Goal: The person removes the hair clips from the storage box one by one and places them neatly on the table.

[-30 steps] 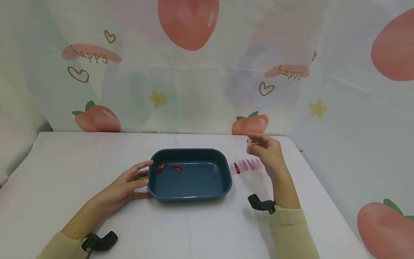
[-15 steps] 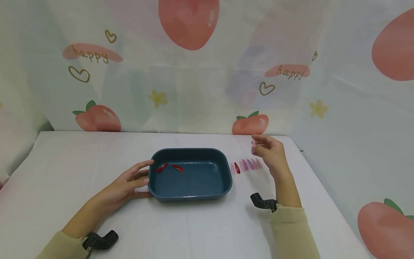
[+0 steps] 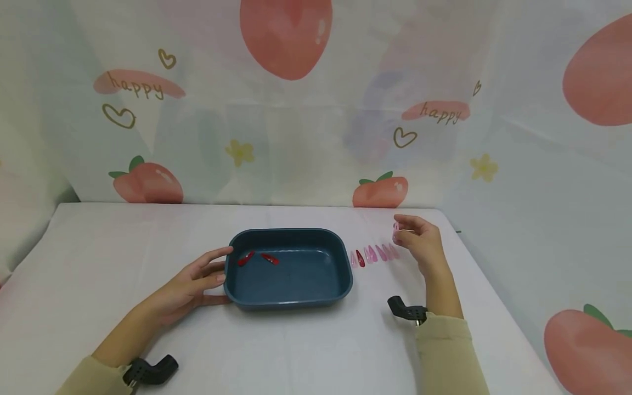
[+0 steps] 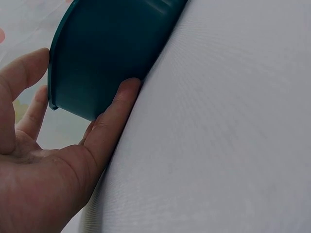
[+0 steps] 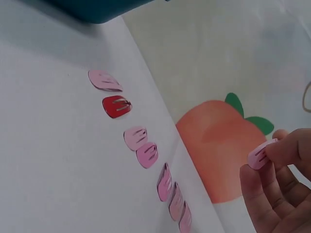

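A dark teal tray [image 3: 296, 274] sits on the white table with two red hair clips, one [image 3: 246, 259] by its left wall and another [image 3: 270, 258] beside it. My left hand [image 3: 182, 288] touches the tray's left side; in the left wrist view the fingers reach its rim and the thumb [image 4: 112, 119] lies along its lower wall. To the right of the tray, my right hand [image 3: 424, 244] pinches a pink snap hair clip [image 5: 257, 156] between thumb and fingers, raised above the table. Below it runs a row of several pink clips [image 5: 146, 154] and one red clip [image 5: 116, 106].
The white table [image 3: 291, 351] ends at a back edge against a cloth backdrop [image 3: 306, 153] printed with peaches, hearts and flowers. A black wrist camera [image 3: 150, 371] is strapped to the left wrist, another [image 3: 407, 310] to the right.
My right hand has moved a little to the right and slightly lower with the pink hair clip, showing more of the row. The left hand and the tray stay where they were.
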The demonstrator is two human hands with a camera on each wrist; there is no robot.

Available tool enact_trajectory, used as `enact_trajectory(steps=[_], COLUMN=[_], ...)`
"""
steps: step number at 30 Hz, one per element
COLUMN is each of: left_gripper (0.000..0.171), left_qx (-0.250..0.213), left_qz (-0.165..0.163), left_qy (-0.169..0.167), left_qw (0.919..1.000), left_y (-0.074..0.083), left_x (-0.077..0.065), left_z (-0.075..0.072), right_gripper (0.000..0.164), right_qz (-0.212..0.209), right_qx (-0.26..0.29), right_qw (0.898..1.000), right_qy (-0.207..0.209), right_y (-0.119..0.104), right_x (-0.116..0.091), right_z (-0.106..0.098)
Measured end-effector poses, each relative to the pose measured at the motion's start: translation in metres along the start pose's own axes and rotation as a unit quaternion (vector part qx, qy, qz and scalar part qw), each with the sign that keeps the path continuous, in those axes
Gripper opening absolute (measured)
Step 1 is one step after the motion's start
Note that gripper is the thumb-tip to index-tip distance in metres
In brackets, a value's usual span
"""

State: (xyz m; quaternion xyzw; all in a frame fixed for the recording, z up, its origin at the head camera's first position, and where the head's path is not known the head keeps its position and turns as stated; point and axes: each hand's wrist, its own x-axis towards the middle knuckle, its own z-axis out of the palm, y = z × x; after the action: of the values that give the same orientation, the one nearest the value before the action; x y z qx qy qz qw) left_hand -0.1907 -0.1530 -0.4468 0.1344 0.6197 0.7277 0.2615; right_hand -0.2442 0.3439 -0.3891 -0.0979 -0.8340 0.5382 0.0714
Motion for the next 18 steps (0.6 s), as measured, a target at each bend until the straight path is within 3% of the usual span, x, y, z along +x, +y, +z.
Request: enact_trajectory(steps=[13,18], left_gripper=[0.061,0.061], left_qx=[0.003,0.002], left_qz=[-0.002,-0.001], left_qy=[0.000,-0.001], left_qw=[1.0000,1.0000], left_y=[0.002,0.001], left_x=[-0.001,0.000], left_z=[0.001,0.000], right_gripper=[0.040,0.040], right_qz=[0.039,0.039], right_qx=[-0.043,-0.097], right_qw=[0.998,0.994], right_qy=[0.009,-0.014], right_y=[0.022,0.029], right_x=[0.007,0.008], right_z=[-0.011,-0.014])
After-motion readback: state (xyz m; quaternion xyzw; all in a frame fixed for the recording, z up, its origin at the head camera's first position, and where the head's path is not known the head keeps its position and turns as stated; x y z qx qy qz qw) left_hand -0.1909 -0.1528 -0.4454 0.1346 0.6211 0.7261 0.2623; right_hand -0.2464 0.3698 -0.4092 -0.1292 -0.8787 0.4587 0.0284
